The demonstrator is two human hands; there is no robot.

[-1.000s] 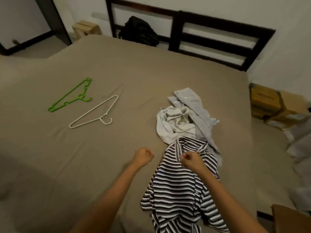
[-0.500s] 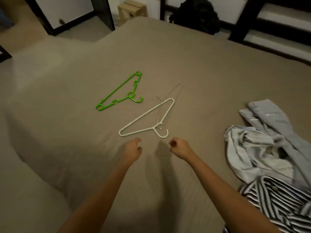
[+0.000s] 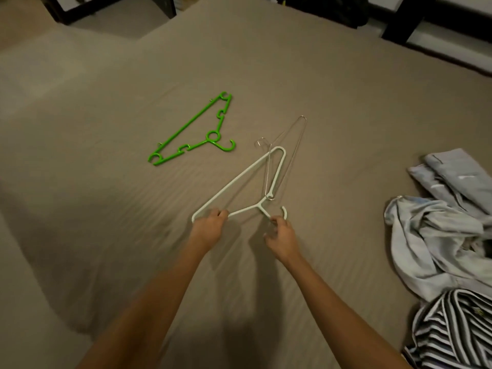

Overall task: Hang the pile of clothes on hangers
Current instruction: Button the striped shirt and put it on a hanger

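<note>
A white plastic hanger (image 3: pixel 237 179) lies on the tan bed (image 3: pixel 346 102). My left hand (image 3: pixel 209 227) grips its near left corner. My right hand (image 3: pixel 281 234) pinches its neck just below the hook. A thin wire hanger (image 3: pixel 288 155) lies under and across the white one. A green plastic hanger (image 3: pixel 194 129) lies further left. At the right edge are the clothes: a grey garment (image 3: pixel 458 174), a pale grey-white one (image 3: pixel 431 241) and a black-and-white striped shirt (image 3: pixel 452 328).
A dark headboard frame (image 3: pixel 396 20) and a black bag (image 3: pixel 332 6) stand at the far end of the bed. Floor and a dark door frame (image 3: pixel 106 9) show at the top left. The bed's left edge drops off near me.
My view swung left from the clothes pile to the hangers. Both hands left the striped shirt, reached forward and took hold of the white hanger.
</note>
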